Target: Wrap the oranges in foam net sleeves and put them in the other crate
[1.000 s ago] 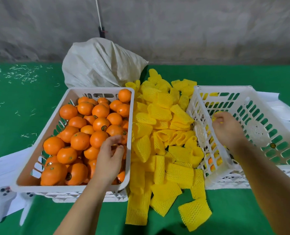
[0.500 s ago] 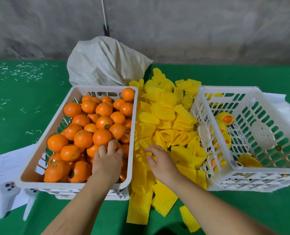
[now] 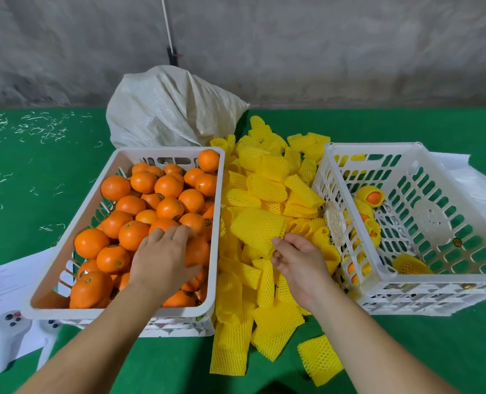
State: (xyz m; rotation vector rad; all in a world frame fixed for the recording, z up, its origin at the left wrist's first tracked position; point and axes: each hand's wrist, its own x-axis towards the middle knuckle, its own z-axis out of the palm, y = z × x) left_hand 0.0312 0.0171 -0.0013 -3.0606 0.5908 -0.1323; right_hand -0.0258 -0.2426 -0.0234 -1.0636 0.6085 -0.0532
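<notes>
A white crate on the left is heaped with bare oranges. My left hand reaches into it, fingers curved over an orange near the right wall; that orange is mostly hidden under my palm. Between the crates lies a pile of yellow foam net sleeves. My right hand pinches one foam net sleeve at its near edge, raised a little above the pile. The other white crate on the right holds a few wrapped oranges along its left wall.
A white woven sack stands behind the left crate against a grey wall. White paper sheets lie under the left crate and behind the right crate. Loose sleeves spill onto the green cloth near the front edge.
My right hand left the right crate, crossed to the sleeve pile and picked up a sleeve. My left hand stayed in the left crate, settling over an orange.
</notes>
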